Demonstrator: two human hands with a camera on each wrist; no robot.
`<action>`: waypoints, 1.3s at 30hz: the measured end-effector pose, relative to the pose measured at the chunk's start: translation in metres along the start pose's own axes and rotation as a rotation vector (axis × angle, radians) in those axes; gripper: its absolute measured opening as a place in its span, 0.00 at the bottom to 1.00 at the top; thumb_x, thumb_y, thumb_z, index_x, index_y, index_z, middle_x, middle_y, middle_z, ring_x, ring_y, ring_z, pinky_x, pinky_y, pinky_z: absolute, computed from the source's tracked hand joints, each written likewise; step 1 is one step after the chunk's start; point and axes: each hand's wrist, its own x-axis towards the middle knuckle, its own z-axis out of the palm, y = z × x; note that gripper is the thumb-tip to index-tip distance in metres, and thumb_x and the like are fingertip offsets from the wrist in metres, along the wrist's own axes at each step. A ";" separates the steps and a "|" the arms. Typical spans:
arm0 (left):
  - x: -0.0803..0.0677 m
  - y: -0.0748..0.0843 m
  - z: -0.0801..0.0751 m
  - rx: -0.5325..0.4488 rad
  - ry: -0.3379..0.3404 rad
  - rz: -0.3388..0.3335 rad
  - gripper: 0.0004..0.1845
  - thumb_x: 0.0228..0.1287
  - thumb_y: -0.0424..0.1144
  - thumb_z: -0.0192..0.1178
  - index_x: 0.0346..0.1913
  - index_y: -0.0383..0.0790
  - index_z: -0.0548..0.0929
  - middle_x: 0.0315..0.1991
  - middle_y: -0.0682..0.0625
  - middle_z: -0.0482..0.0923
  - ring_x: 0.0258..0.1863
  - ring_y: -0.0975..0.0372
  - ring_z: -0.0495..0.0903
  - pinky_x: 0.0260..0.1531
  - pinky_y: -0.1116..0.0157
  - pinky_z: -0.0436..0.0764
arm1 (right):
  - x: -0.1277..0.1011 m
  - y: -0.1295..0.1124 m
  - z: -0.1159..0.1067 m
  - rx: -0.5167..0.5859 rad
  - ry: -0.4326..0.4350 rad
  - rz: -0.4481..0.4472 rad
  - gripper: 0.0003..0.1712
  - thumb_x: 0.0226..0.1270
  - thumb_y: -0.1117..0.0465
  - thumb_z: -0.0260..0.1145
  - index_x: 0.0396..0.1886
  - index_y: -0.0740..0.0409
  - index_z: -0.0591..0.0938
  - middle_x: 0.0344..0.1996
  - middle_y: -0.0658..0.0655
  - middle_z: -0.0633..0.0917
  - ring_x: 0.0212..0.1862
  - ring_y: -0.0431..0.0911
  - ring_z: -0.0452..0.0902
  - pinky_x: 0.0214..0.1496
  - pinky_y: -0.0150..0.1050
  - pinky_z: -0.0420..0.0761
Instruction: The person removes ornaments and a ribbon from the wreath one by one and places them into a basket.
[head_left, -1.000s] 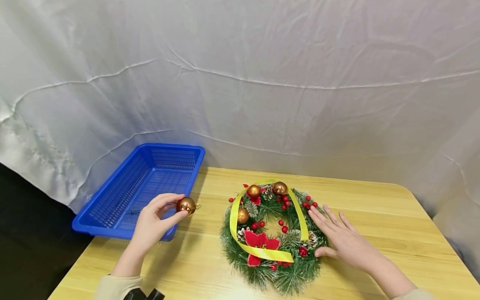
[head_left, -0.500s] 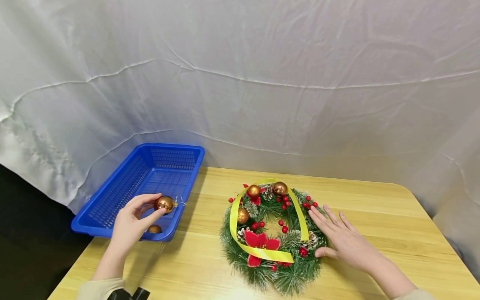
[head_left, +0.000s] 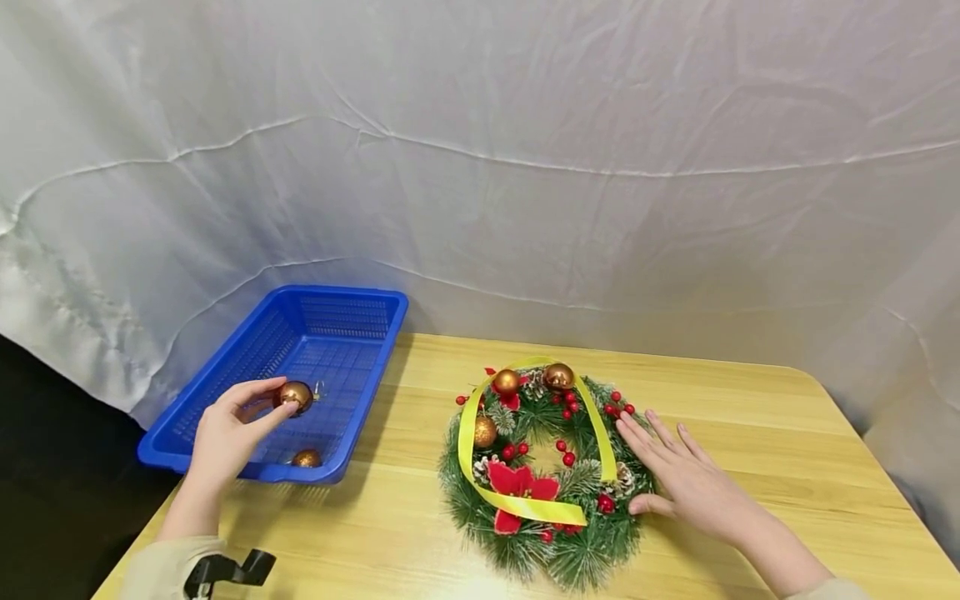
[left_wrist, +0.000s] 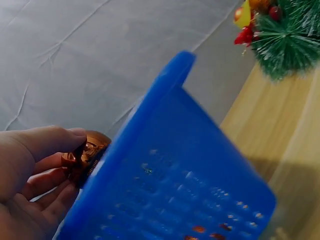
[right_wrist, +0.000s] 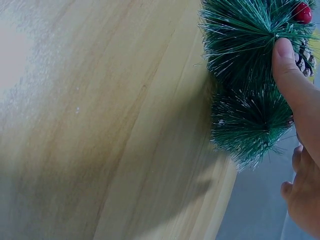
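Observation:
My left hand [head_left: 228, 433] pinches a shiny copper-brown bauble [head_left: 295, 397] between thumb and fingers, over the near part of a blue plastic basket [head_left: 371, 400]. A thin loop sticks out from the bauble's right side. Inside the basket's near end lies another, glittery bauble [head_left: 307, 457]. In the left wrist view the basket wall hides part of the held bauble [left_wrist: 95, 142]. My right hand [head_left: 693, 479] rests with spread fingers on the right edge of a green Christmas wreath [head_left: 577, 550]; its thumb [right_wrist: 285, 57] touches the needles in the right wrist view.
On the wreath sit a yellow ribbon [head_left: 525, 507], a red poinsettia [head_left: 517, 481], red berries, pinecones and copper baubles [head_left: 558, 377]. The wooden table [head_left: 765, 433] bears everything. Behind it hangs a grey cloth [head_left: 570, 208].
My left hand has carried the bauble leftward, from beyond the basket's right rim to over its inside. The glittery bauble in the basket has come into view. My right hand stays put.

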 end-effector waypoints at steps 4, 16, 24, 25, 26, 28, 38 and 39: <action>0.007 0.000 -0.009 0.013 -0.008 -0.057 0.24 0.59 0.41 0.68 0.56 0.32 0.79 0.50 0.47 0.76 0.42 0.82 0.73 0.41 0.84 0.73 | 0.002 -0.002 0.000 0.001 0.009 -0.013 0.57 0.56 0.33 0.60 0.76 0.56 0.50 0.74 0.59 0.52 0.74 0.58 0.40 0.71 0.44 0.26; 0.022 -0.018 -0.032 0.070 -0.071 -0.174 0.29 0.61 0.47 0.65 0.59 0.30 0.76 0.49 0.42 0.79 0.37 0.85 0.71 0.35 0.83 0.73 | 0.008 -0.003 0.002 -0.015 0.030 -0.037 0.56 0.56 0.34 0.60 0.76 0.57 0.50 0.74 0.59 0.53 0.72 0.61 0.44 0.72 0.46 0.27; 0.030 -0.026 -0.034 0.171 -0.143 -0.162 0.28 0.63 0.49 0.63 0.58 0.30 0.76 0.51 0.33 0.78 0.51 0.46 0.78 0.38 0.71 0.79 | 0.009 -0.002 0.002 0.018 0.010 -0.026 0.57 0.56 0.34 0.60 0.76 0.56 0.49 0.74 0.59 0.51 0.74 0.53 0.34 0.71 0.45 0.25; 0.030 -0.027 -0.033 0.169 -0.149 -0.156 0.28 0.63 0.48 0.63 0.58 0.29 0.76 0.51 0.32 0.77 0.52 0.43 0.76 0.38 0.71 0.79 | 0.009 -0.002 0.002 0.016 0.011 -0.027 0.57 0.56 0.33 0.60 0.76 0.56 0.49 0.74 0.59 0.51 0.74 0.54 0.35 0.71 0.45 0.25; 0.031 -0.028 -0.032 0.166 -0.154 -0.153 0.28 0.63 0.48 0.63 0.58 0.29 0.76 0.51 0.32 0.77 0.52 0.43 0.76 0.38 0.72 0.79 | 0.008 -0.002 0.002 0.014 0.014 -0.028 0.57 0.56 0.33 0.60 0.76 0.56 0.49 0.74 0.59 0.52 0.74 0.55 0.36 0.71 0.45 0.25; 0.031 -0.030 -0.029 0.157 -0.178 -0.157 0.28 0.64 0.47 0.63 0.58 0.28 0.75 0.51 0.33 0.78 0.52 0.43 0.76 0.36 0.76 0.75 | 0.006 -0.001 0.001 0.013 0.020 -0.031 0.57 0.56 0.34 0.61 0.76 0.56 0.49 0.74 0.59 0.52 0.74 0.55 0.36 0.71 0.44 0.24; 0.031 -0.036 -0.021 0.068 -0.286 -0.205 0.31 0.64 0.48 0.62 0.61 0.28 0.72 0.55 0.32 0.75 0.56 0.44 0.72 0.50 0.52 0.74 | 0.000 0.002 0.002 -0.012 0.033 -0.031 0.58 0.55 0.33 0.61 0.76 0.56 0.50 0.74 0.59 0.53 0.74 0.45 0.27 0.71 0.43 0.24; 0.031 -0.036 -0.022 0.067 -0.283 -0.206 0.31 0.65 0.48 0.62 0.62 0.28 0.72 0.56 0.32 0.74 0.56 0.44 0.72 0.51 0.50 0.74 | 0.000 0.002 0.002 -0.013 0.033 -0.033 0.57 0.55 0.33 0.61 0.76 0.56 0.50 0.74 0.59 0.53 0.74 0.45 0.27 0.71 0.43 0.24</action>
